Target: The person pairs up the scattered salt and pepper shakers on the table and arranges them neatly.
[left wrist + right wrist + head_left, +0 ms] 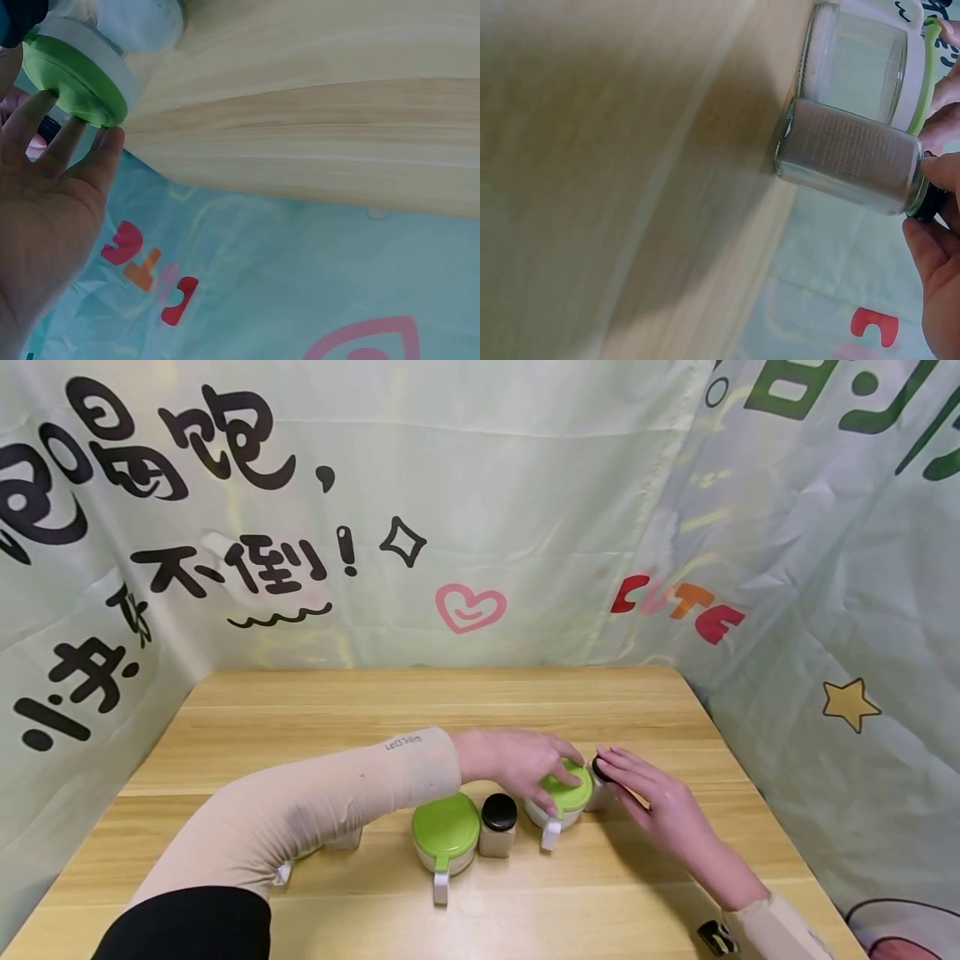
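Observation:
My left hand (525, 766) reaches across and grips the green lid (75, 79) of a round seasoning jar (567, 792), its fingers spread over the lid and a white handle pointing toward me. To its right, my right hand (663, 806) pinches the black cap (928, 202) of a square glass spice jar (851, 154). That spice jar stands close against the round jar in the right wrist view, and the hand partly covers it in the head view.
Left of them stand a second green-lidded seasoning jar (446, 828) and another black-capped spice jar (498, 827). More containers (347, 839) are mostly hidden beneath the left sleeve. A small black object (717, 937) is beside the right sleeve. Printed cloth (525, 510) encloses the wooden table (420, 710).

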Motion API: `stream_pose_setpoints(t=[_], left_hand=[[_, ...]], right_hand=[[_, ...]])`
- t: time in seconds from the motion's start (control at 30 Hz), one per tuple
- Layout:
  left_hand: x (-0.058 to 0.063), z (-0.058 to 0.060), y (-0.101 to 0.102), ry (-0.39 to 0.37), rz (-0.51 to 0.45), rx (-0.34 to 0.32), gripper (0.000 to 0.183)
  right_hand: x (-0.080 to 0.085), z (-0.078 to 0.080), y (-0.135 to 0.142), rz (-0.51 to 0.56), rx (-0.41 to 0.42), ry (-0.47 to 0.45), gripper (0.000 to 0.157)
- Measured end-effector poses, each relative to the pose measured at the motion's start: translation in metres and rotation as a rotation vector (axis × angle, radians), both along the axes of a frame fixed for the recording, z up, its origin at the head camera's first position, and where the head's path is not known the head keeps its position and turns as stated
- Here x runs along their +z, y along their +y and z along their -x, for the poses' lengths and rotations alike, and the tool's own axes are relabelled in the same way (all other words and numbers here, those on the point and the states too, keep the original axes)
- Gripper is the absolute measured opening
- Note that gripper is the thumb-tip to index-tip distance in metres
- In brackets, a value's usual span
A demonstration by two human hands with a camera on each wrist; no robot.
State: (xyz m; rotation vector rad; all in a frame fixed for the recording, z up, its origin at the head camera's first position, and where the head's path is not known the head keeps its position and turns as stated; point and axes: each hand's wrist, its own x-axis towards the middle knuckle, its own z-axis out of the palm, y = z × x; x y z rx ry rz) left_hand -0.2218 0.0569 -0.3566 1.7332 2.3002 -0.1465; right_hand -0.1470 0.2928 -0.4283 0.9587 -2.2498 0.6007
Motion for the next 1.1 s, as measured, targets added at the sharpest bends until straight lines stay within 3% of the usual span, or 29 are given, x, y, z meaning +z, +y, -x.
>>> stream_pose_setpoints(t=[0.13, 0.5, 0.87, 1.1], left_hand=[[0.001, -0.003, 0.004, 0.001, 0.003, -0.014, 0.062], [0.004, -0.01, 0.019, 0.023, 0.029, -0.064, 0.06], [0.005, -0.024, 0.032, 0.064, 0.071, -0.117, 0.057], [0.004, -0.034, 0.034, 0.065, 0.094, -0.079, 0.058]], right_hand=[[0.0, -0.005, 0.002, 0.012, -0.01, -0.003, 0.041], [0.0, -0.019, 0.012, 0.068, -0.02, 0.014, 0.038], [-0.002, -0.034, 0.02, 0.095, -0.056, 0.002, 0.038], [-0.002, -0.042, 0.022, 0.094, -0.064, 0.019, 0.039]])
